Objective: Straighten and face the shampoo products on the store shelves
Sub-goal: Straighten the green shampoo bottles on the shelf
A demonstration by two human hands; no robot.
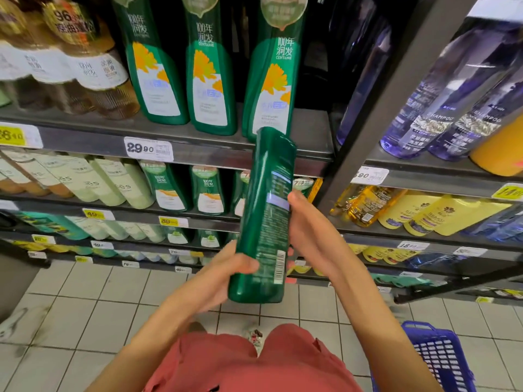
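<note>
I hold a green shampoo bottle (263, 216) in front of the shelves, its back label and barcode turned toward me, its top end near the upper shelf edge. My left hand (226, 271) grips its lower end from the left. My right hand (308, 230) clasps its right side at mid-height. Three matching green bottles (210, 66) stand label-forward on the upper shelf (85, 134); the rightmost one (271, 80) leans left. To its right the shelf shows a dark gap (314, 80).
Amber bottles (70, 66) fill the upper left. Purple shampoo bottles (441, 114) lean on the right-hand unit behind a dark upright post (376, 108). Lower shelves hold pale green, green and yellow bottles. A blue basket (435, 360) sits on the tiled floor at right.
</note>
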